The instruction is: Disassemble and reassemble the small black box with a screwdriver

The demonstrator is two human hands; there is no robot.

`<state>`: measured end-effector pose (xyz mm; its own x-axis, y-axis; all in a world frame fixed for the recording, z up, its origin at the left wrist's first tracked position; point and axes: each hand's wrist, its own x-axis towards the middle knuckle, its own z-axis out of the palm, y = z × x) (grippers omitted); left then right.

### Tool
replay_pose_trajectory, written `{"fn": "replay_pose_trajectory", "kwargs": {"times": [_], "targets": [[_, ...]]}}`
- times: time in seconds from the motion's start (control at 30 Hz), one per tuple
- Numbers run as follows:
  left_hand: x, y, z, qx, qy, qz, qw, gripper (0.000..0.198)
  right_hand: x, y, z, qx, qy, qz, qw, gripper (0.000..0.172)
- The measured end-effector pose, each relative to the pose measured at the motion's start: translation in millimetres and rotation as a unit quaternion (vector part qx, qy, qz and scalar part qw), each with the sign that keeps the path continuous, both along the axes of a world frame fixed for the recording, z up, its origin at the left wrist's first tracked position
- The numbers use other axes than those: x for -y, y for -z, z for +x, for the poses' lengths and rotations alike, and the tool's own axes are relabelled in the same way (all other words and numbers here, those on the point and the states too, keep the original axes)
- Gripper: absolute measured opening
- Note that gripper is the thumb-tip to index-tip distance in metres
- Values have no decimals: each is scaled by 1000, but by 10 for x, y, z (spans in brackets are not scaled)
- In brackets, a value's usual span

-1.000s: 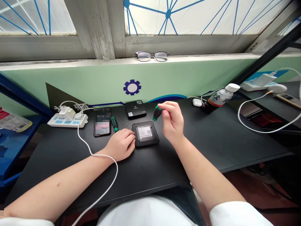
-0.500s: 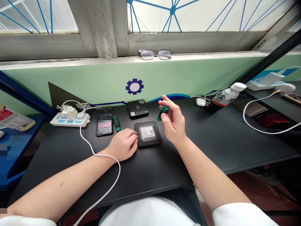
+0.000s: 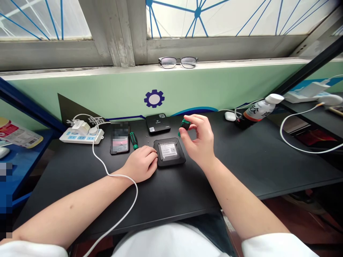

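A small black square device (image 3: 169, 152) with a white label lies bottom-up on the black table (image 3: 241, 164). My right hand (image 3: 198, 141) pinches the green-and-black handle of a small screwdriver (image 3: 183, 127), whose tip rests at the device's far right corner. My left hand (image 3: 140, 164) is curled, its fingers pressed against the device's left edge. A second green screwdriver (image 3: 133, 140) lies just beyond my left hand. Tiny screws (image 3: 147, 137) lie near it.
Another black box (image 3: 157, 123) sits behind the device, with a phone (image 3: 119, 141) and a white power strip (image 3: 81, 134) to its left, its cable (image 3: 118, 178) crossing my left arm. A bottle (image 3: 255, 111) lies at right. Glasses (image 3: 178, 61) rest on the sill.
My right hand's fingers opened and then closed again on the screwdriver handle, turning it; the tip stays at the device's corner. The left hand has stayed put.
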<state>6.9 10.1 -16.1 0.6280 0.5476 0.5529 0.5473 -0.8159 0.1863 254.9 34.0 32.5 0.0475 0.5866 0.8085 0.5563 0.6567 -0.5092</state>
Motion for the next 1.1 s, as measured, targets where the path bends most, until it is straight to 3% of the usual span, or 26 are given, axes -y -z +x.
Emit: {"fn": "replay_pose_trajectory", "kwargs": {"times": [0.2, 0.53, 0.77, 0.97, 1.1], "targets": [[-3, 12, -4, 2, 1, 2, 1000, 18, 1, 19, 15, -36, -16, -20, 999, 38], [2, -9, 4, -2, -3, 6, 1000, 19, 2, 21, 25, -65, 0, -25, 998, 35], [3, -5, -1, 6, 3, -11, 1000, 22, -9, 49, 8, -153, -15, -22, 988, 34], [3, 22, -29, -39, 20, -36, 998, 51, 33, 49, -85, -184, -31, -34, 982, 33], [9, 19, -31, -50, 26, -61, 997, 54, 61, 52, -148, -193, -46, -54, 979, 33]]}}
